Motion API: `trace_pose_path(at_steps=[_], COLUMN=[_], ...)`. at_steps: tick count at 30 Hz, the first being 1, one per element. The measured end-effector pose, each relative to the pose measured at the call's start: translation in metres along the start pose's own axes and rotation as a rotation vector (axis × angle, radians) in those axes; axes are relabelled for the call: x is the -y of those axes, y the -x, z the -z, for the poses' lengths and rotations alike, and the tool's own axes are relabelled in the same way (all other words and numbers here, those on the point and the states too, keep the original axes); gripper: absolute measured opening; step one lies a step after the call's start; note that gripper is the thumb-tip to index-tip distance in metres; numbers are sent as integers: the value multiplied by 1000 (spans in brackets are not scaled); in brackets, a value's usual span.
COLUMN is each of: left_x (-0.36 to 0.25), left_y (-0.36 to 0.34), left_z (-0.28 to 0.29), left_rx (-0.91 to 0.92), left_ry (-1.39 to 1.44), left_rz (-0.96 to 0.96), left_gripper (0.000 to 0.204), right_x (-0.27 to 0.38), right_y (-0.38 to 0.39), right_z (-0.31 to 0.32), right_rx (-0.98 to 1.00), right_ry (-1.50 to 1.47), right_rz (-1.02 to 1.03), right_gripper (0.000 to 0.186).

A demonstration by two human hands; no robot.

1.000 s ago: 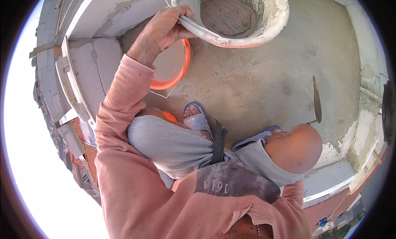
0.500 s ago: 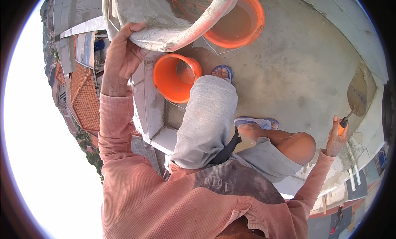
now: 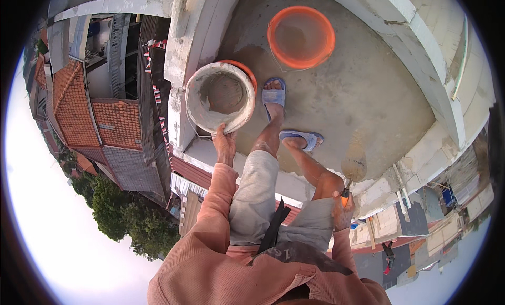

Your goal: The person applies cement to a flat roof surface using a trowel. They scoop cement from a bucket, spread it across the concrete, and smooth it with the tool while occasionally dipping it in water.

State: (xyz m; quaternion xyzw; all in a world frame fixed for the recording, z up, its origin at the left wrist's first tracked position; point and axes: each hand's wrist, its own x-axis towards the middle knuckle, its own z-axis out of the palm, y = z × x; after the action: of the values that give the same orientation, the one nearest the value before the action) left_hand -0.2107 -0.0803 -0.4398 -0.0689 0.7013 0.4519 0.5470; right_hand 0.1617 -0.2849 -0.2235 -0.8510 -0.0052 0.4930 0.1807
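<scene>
A mortar-crusted bucket (image 3: pixel 194 98) is at left, a grey residue coating its inside. My left hand (image 3: pixel 225 146) grips its near rim, fingers closed over the edge. Behind it shows part of an orange bucket (image 3: pixel 245 68); whether the crusted one sits inside it or just above it I cannot tell. Low at the right, beside my bent knee, my right hand (image 3: pixel 343 213) is closed round the orange handle of a trowel (image 3: pixel 354 168). The trowel's broad, rounded blade points away from me over the floor.
Another orange bucket (image 3: pixel 301 35) with murky liquid stands farther off on the wet grey concrete floor (image 3: pixel 368 84). Low white walls (image 3: pixel 410 47) enclose the floor. My sandalled feet are between the buckets and the near wall. Beyond the left wall, tiled roofs (image 3: pixel 79 107) lie far below.
The crusted bucket has come down from high up near me to beside the left wall, over the orange bucket. My right hand and trowel now appear closer to my knee.
</scene>
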Motion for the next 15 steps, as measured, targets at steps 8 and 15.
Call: trace_pose_path(at_steps=[8,15], left_x=[38,65], left_y=[-62,-131], left_z=[-43,12], left_rx=[-286,-178], left_ry=[-281,308], left_rz=[192,434], left_gripper=[85,73], right_x=[77,174], right_y=[58,87], right_z=[7,-8], right_rx=[-28,-66], right_ry=[281,99], right_rz=[-62,-81], right_gripper=[39,36])
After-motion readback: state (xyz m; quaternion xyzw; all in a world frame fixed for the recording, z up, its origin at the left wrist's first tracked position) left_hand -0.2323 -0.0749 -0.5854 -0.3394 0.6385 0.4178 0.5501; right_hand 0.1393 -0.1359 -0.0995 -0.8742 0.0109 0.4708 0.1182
